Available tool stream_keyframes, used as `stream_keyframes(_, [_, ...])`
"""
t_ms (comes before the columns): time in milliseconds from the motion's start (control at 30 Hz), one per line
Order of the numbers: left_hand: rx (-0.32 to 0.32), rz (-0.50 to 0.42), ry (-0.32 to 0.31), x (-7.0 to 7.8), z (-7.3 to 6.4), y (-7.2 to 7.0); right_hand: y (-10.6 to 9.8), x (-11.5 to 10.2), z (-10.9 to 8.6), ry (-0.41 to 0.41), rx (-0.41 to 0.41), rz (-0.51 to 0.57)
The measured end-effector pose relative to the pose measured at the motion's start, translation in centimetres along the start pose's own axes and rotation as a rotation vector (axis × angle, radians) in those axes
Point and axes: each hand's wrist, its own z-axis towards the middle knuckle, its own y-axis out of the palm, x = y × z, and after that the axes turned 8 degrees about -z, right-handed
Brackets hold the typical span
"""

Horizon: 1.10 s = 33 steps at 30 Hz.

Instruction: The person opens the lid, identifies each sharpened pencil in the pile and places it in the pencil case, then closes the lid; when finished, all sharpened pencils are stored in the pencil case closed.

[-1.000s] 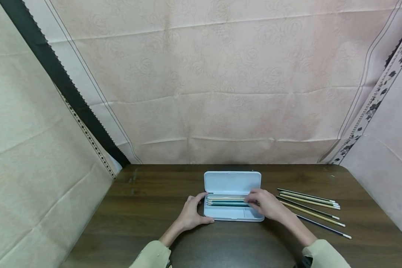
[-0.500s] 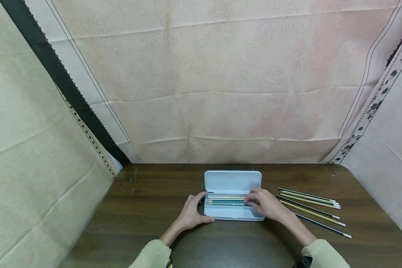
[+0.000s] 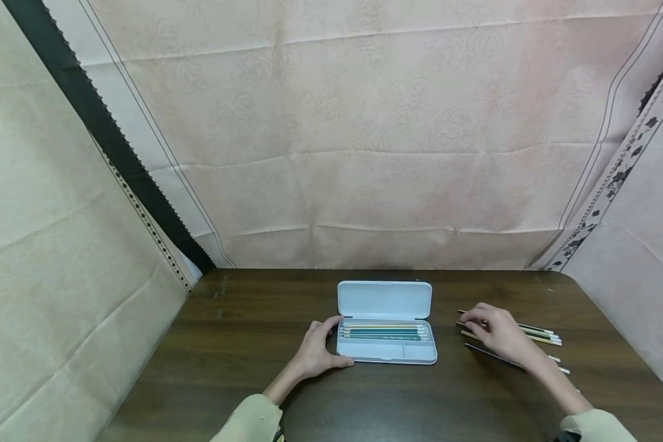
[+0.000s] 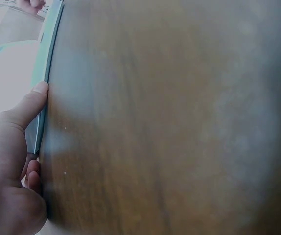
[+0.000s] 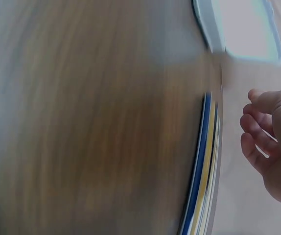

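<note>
A light blue pencil case point(image 3: 376, 350) lies with its lid point(image 3: 384, 298) raised on the brown table. Several green and pale pencils point(image 3: 383, 335) lie side by side in its long compartment. My left hand point(image 3: 316, 353) holds the case's left end, thumb at the front edge and fingers toward the back corner; the left wrist view shows the thumb point(image 4: 33, 100) against the rim. To the right of the case, my right hand point(image 3: 498, 333) is over several loose pencils point(image 3: 541, 335). Its fingers curl loosely with nothing between them in the right wrist view, above a blue pencil point(image 5: 199, 161) and a yellow pencil point(image 5: 207, 161).
The wooden table point(image 3: 243, 344) ends at the back against a pale patterned cloth point(image 3: 376, 184). More cloth hangs along the left point(image 3: 77, 245) and right point(image 3: 641, 258) sides. The loose pencils spread out with their white ends to the right.
My right hand has left the pencil inside the case and moved right, over the loose pencils. The left hand stays at the case's left end.
</note>
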Motion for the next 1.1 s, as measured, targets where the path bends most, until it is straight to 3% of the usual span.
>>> stream_keyframes(233, [0.003, 0.003, -0.001, 0.0, -0.1, 0.0, -2.4, 2.9, -2.9, 0.029, 0.051, -0.109])
stream_keyframes(433, [-0.002, -0.003, -0.005, 0.1, -0.1, 0.0, -3.8, 4.4, -4.5, 0.089, 0.046, -0.174])
stream_keyframes(700, [0.000, 0.009, 0.006, 0.1, 0.0, 0.0, -4.9, 6.3, -6.0, 0.175, 0.035, -0.236])
stream_keyframes(1100, [0.004, 0.008, 0.002, 0.0, 0.0, 0.1, -5.1, 7.4, -6.8, 0.213, 0.008, -0.251])
